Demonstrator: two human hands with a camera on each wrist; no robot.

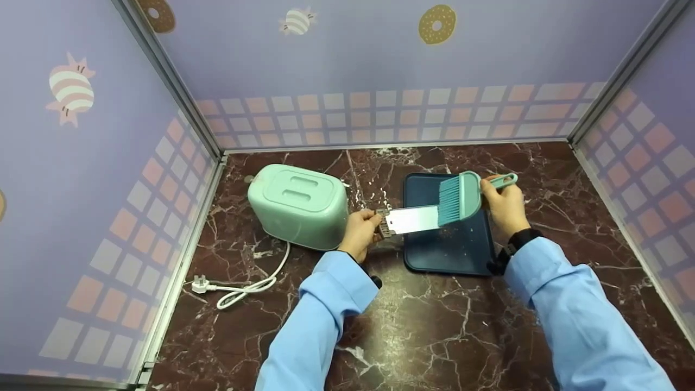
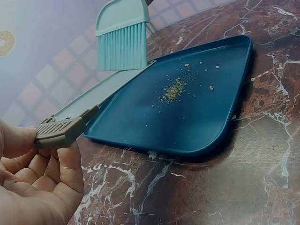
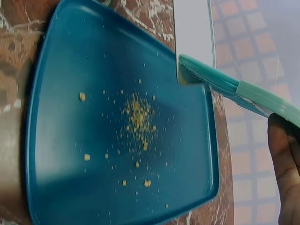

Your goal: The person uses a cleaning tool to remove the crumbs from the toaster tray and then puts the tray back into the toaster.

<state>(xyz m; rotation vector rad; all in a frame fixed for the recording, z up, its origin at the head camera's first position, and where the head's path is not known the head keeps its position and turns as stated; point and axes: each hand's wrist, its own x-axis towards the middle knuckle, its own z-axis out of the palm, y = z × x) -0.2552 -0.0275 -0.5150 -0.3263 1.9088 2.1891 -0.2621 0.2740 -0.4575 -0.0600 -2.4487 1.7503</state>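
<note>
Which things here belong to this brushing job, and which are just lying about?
Likely part of the job:
Brush, in the right hand
Crumb tray, in the left hand
Blue tray beneath, holding crumbs

Apparently just lying about:
Toaster, though the crumb tray may be its own
Cord and plug

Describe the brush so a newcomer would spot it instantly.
Find the dark blue tray, right of the pale green toaster. Over the tray's far part, the person's right hand holds the brush. Its teal bristles set it apart from the similarly coloured toaster.
</note>
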